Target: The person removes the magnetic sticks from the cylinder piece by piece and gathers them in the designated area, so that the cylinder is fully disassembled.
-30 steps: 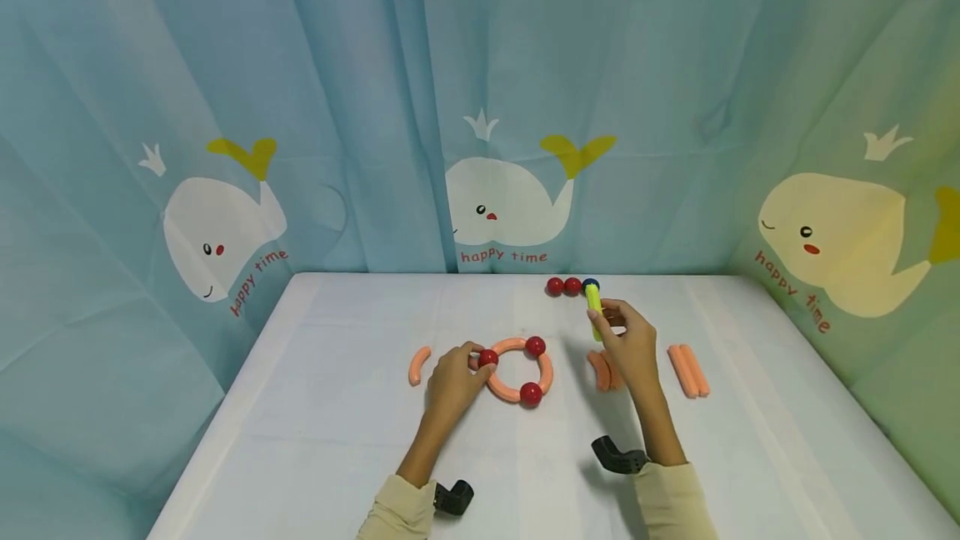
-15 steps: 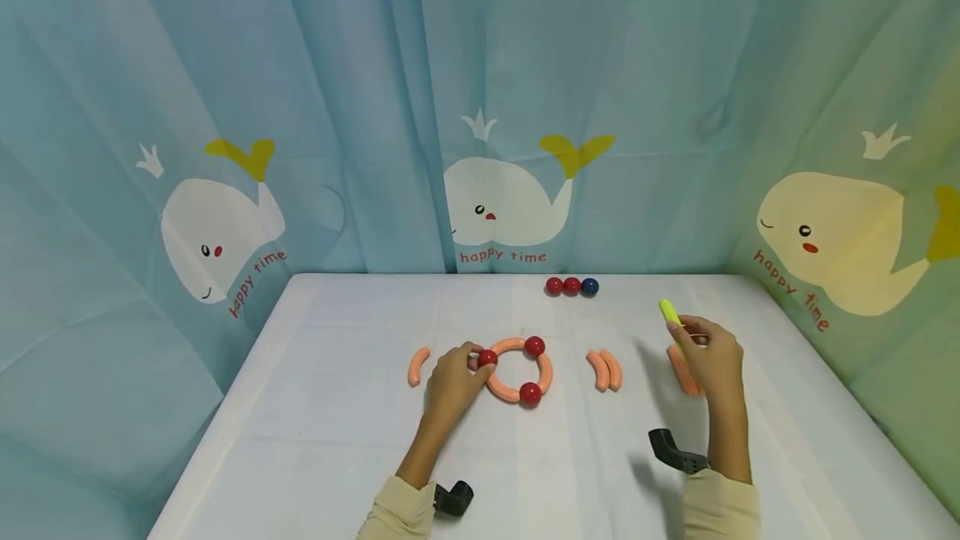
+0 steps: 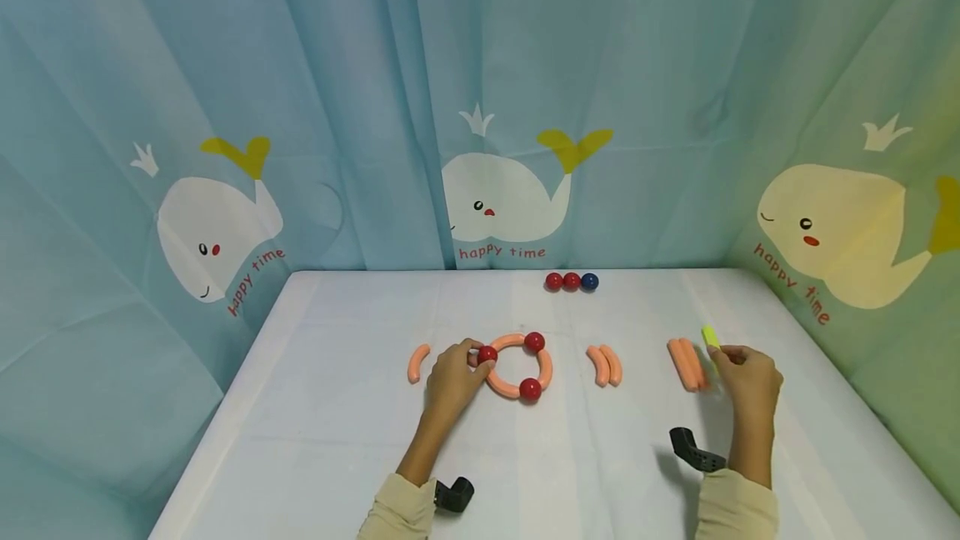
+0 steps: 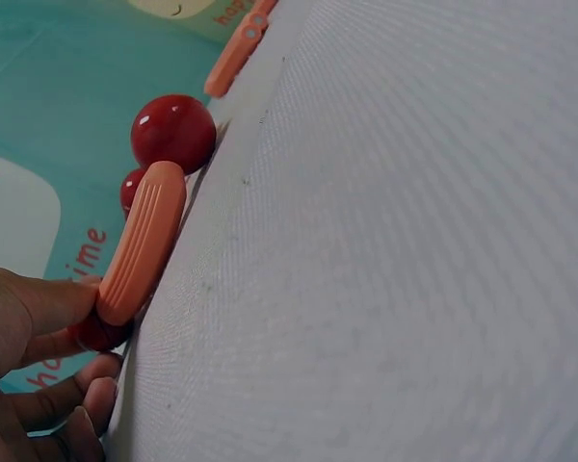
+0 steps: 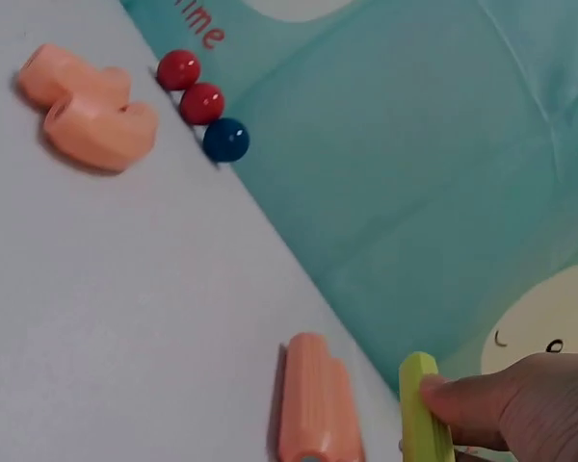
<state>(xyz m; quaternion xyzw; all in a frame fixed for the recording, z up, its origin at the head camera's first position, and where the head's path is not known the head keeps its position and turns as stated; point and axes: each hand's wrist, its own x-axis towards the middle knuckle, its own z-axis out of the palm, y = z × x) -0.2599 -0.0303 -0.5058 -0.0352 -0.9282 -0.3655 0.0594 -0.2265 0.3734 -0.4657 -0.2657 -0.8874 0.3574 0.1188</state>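
My left hand [image 3: 452,382] pinches a red ball [image 3: 487,355] at the left of a ring on the table. That ring is made of curved orange rods [image 3: 502,389] and two more red balls [image 3: 534,342]. In the left wrist view, a grooved orange rod [image 4: 143,241] touches the pinched ball, and a red ball [image 4: 173,133] sits at its other end. My right hand [image 3: 752,379] holds a yellow-green stick [image 3: 709,336] between thumb and fingers, just right of two straight orange rods [image 3: 684,365]. The fingers hide the stick's lower part.
Two red balls [image 3: 553,282] and a blue ball [image 3: 590,282] stand in a row at the table's back edge. Two curved orange rods [image 3: 604,366] lie right of the ring, and a single one [image 3: 417,363] lies left. A whale-print curtain [image 3: 637,65] surrounds the table.
My right hand has carried the yellow-green stick rightward and nearer, from beside the blue ball, past the curved rods, to the right of the straight rods. My left hand has stayed put.
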